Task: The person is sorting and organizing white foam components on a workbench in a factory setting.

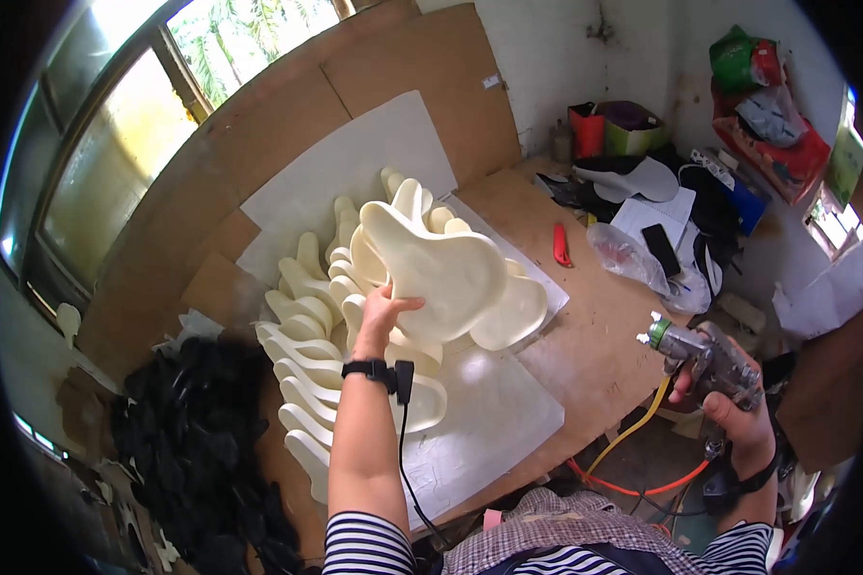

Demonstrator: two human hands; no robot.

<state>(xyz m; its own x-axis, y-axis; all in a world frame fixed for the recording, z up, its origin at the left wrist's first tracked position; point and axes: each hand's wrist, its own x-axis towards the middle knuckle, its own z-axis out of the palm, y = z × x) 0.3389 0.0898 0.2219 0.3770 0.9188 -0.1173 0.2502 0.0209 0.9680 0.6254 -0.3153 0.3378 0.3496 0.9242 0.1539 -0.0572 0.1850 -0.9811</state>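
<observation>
My left hand (384, 314) is closed on the edge of a cream, saddle-shaped foam pad (446, 273), its thumb lying on the upper face. That pad is lifted and tilted above several similar foam pads (307, 359), which stand in overlapping rows on white paper. Another pad (513, 311) shows from under its right side. Off to the right, away from the pads, my right hand (738, 417) grips a metal spray gun (710, 364) with a green ring near its nozzle. The nozzle points left, towards the table. No spray can be made out.
White paper (513, 407) covers part of the brown table (508, 216). A red cutter (560, 245), a phone (660, 251) and plastic bags lie at the right. Black pieces (197, 450) are heaped at the left. Yellow (633, 426) and orange (642, 491) hoses run below the gun.
</observation>
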